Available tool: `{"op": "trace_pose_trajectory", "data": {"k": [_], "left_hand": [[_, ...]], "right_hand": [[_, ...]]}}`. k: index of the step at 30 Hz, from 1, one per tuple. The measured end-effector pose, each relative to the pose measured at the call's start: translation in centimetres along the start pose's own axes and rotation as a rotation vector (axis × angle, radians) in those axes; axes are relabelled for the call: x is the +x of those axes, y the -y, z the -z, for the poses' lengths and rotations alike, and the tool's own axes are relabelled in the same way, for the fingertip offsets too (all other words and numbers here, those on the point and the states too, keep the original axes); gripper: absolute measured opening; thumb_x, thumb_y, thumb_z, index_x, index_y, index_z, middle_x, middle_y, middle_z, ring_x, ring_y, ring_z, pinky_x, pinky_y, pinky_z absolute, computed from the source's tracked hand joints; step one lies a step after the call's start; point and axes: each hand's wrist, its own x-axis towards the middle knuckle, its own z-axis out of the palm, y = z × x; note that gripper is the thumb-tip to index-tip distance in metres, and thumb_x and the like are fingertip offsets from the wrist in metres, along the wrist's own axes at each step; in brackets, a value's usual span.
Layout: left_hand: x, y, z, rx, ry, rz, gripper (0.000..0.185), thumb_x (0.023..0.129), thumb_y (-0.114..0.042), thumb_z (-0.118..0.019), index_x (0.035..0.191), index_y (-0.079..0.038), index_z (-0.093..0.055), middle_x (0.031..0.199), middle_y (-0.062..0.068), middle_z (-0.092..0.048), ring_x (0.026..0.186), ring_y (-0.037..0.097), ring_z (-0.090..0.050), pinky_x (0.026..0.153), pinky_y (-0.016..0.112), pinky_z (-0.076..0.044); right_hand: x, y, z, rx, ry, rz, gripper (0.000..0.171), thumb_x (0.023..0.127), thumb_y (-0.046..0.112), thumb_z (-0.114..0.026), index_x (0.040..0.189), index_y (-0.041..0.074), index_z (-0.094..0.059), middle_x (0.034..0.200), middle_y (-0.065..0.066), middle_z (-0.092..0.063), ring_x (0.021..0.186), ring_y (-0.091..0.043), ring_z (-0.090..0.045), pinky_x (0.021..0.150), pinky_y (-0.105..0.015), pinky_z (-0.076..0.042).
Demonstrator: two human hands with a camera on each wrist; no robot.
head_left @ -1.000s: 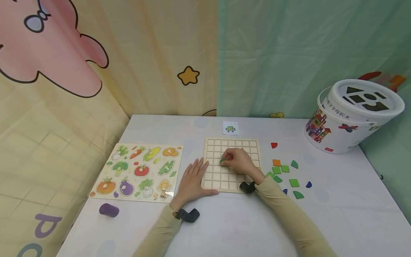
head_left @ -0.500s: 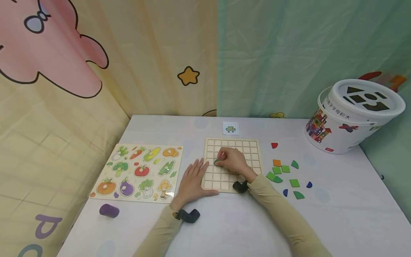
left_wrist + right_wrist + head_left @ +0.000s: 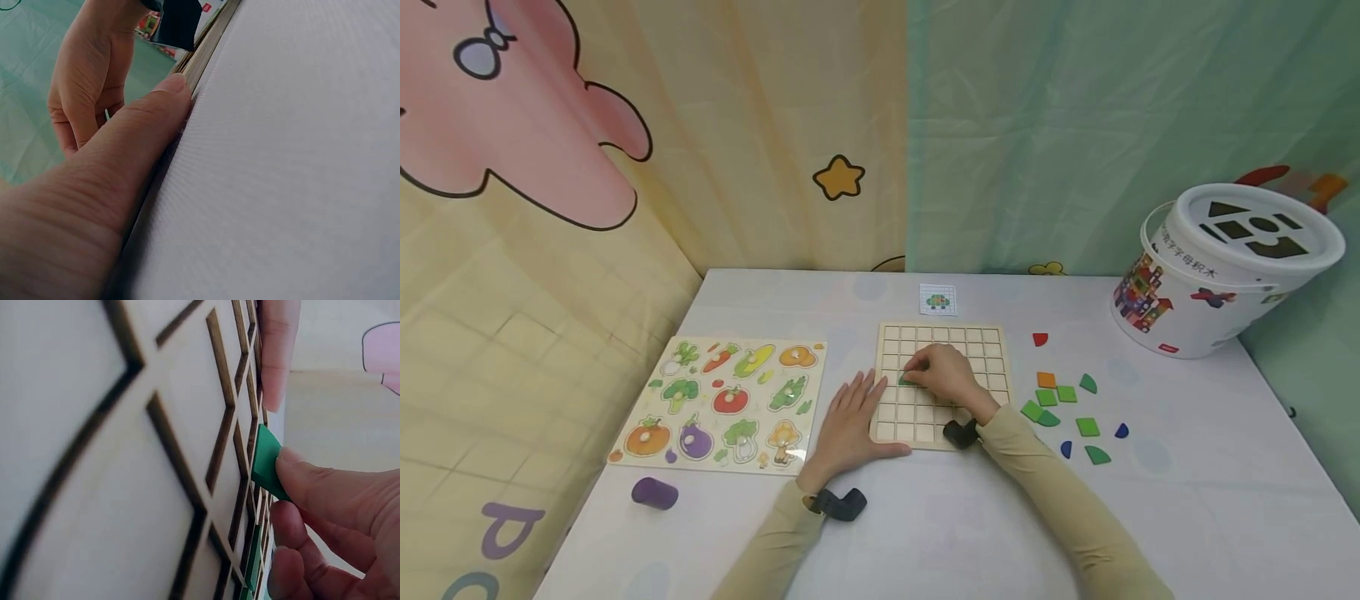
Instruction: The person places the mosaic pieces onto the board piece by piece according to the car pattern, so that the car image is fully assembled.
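White tabletop holds a wooden grid board [image 3: 940, 333], braced at its left edge by the flat, straight-fingered left hand [image 3: 848, 425], while the right hand [image 3: 951, 375] pinches a green tile [image 3: 267, 464] tilted over a cell; lowering it level should seat it.

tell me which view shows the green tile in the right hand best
The right wrist view: the green tile fills the close-up, pinched by the right hand. The head view shows a green speck; the left wrist view shows none.
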Motion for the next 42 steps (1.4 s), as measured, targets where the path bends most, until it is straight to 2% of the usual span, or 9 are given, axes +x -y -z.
{"op": "trace_pose_trajectory", "data": {"k": [7, 22, 29, 33, 38, 42], "left_hand": [[0.0, 0.0, 0.0, -0.001, 0.0, -0.001, 0.114, 0.068, -0.081, -0.056, 0.152, -0.013, -0.021, 0.158, 0.007, -0.013, 0.143, 0.023, -0.005, 0.115, 0.037, -0.004], [-0.1, 0.2, -0.2, -0.017, -0.01, -0.001, 0.113, 0.068, -0.081, -0.056, 0.152, -0.013, -0.021, 0.158, 0.008, -0.013, 0.143, 0.023, -0.005, 0.115, 0.037, -0.003], [-0.1, 0.3, -0.3, -0.016, -0.035, -0.013, 0.113, 0.068, -0.081, -0.056, 0.152, -0.012, -0.023, 0.157, 0.009, -0.015, 0.143, 0.025, -0.007, 0.115, 0.039, -0.005], [-0.1, 0.2, -0.2, -0.019, -0.029, -0.013, 0.113, 0.068, -0.08, -0.057, 0.152, -0.012, -0.023, 0.157, 0.008, -0.014, 0.143, 0.024, -0.006, 0.115, 0.038, -0.004], [0.0, 0.2, -0.2, -0.012, -0.024, -0.016, 0.113, 0.068, -0.08, -0.058, 0.152, -0.013, -0.023, 0.157, 0.008, -0.013, 0.143, 0.024, -0.006, 0.115, 0.038, -0.003], [0.0, 0.2, -0.3, -0.01, -0.021, -0.013, 0.114, 0.068, -0.081, -0.057, 0.152, -0.012, -0.022, 0.158, 0.008, -0.013, 0.143, 0.023, -0.005, 0.115, 0.037, -0.003]], "right_hand": [[0.2, 0.1, 0.3, -0.016, -0.014, -0.007, 0.012, 0.079, 0.025, -0.078, 0.082, 0.014, -0.075, 0.074, 0.008, -0.067, 0.066, -0.009, -0.059, 0.06, -0.029, -0.048], [0.4, 0.0, 0.3, -0.049, 0.023, -0.035, 0.01, 0.079, 0.026, -0.078, 0.08, 0.016, -0.075, 0.07, 0.01, -0.064, 0.061, -0.008, -0.055, 0.054, -0.025, -0.045], [0.5, -0.2, 0.4, -0.069, 0.023, -0.008, 0.007, 0.081, 0.025, -0.077, 0.08, 0.017, -0.076, 0.072, 0.009, -0.066, 0.062, -0.007, -0.056, 0.054, -0.026, -0.045], [0.2, -0.3, 0.5, -0.056, 0.051, -0.002, 0.007, 0.082, 0.022, -0.075, 0.086, 0.017, -0.076, 0.074, 0.009, -0.066, 0.065, -0.008, -0.055, 0.057, -0.027, -0.045], [-0.4, -0.9, 0.8, -0.026, 0.113, 0.016, 0.017, 0.085, 0.018, -0.071, 0.101, 0.014, -0.075, 0.071, 0.007, -0.06, 0.063, -0.01, -0.05, 0.056, -0.027, -0.041], [-1.2, -1.2, 1.5, 0.006, 0.115, 0.052, 0.022, 0.087, 0.017, -0.068, 0.109, 0.012, -0.073, 0.074, 0.006, -0.06, 0.062, -0.011, -0.05, 0.056, -0.027, -0.042]]}}
